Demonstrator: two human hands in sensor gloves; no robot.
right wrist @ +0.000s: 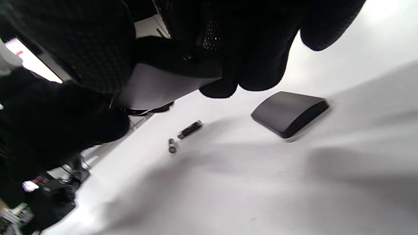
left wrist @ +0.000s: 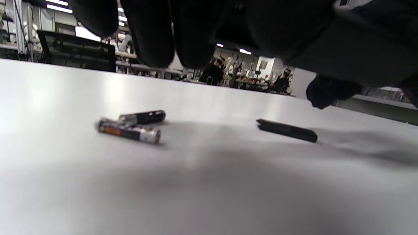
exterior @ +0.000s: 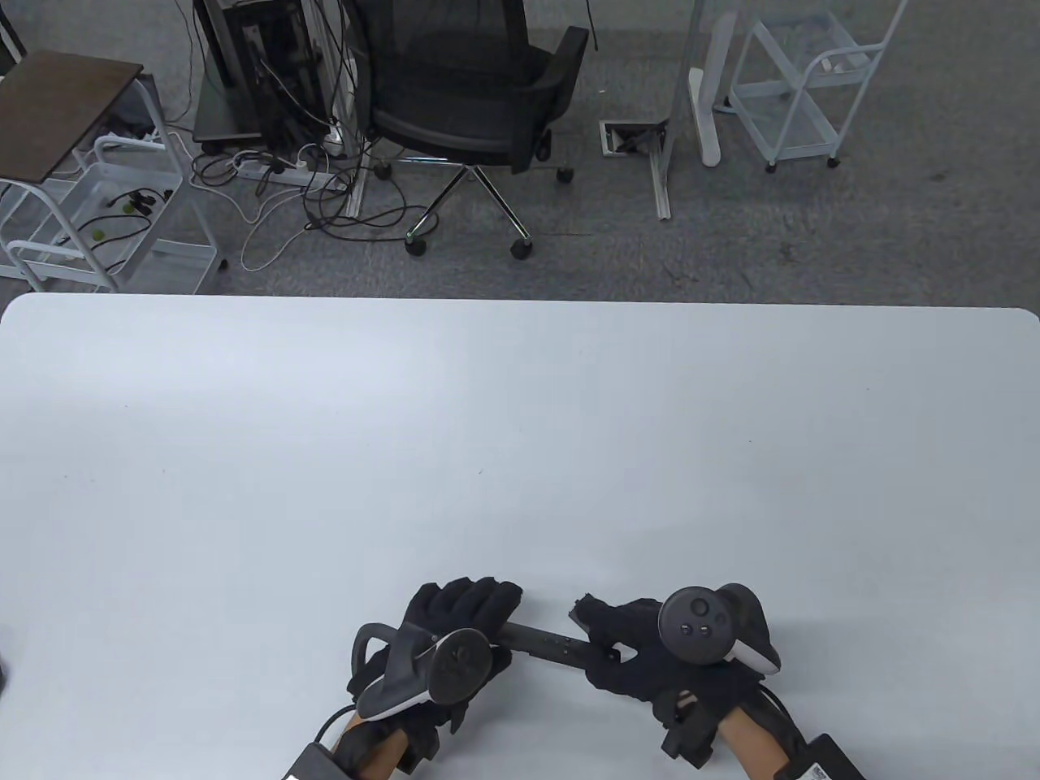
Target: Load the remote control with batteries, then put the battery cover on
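Observation:
In the table view a black remote control (exterior: 546, 642) spans between my two hands near the table's front edge. My left hand (exterior: 467, 605) grips its left end and my right hand (exterior: 617, 630) grips its right end. Two batteries lie side by side on the table below my hands, one nearer (left wrist: 129, 130) and one behind it (left wrist: 142, 117); they also show in the right wrist view (right wrist: 190, 129). The black battery cover (left wrist: 286, 130) lies flat on the table to their right, and shows in the right wrist view (right wrist: 289, 112). In the table view my hands hide the batteries and the cover.
The white table (exterior: 520, 455) stretches far beyond my hands. Behind its far edge stand a black office chair (exterior: 479, 97), a white trolley (exterior: 106, 219) at the left and a white rack (exterior: 800, 89) at the right.

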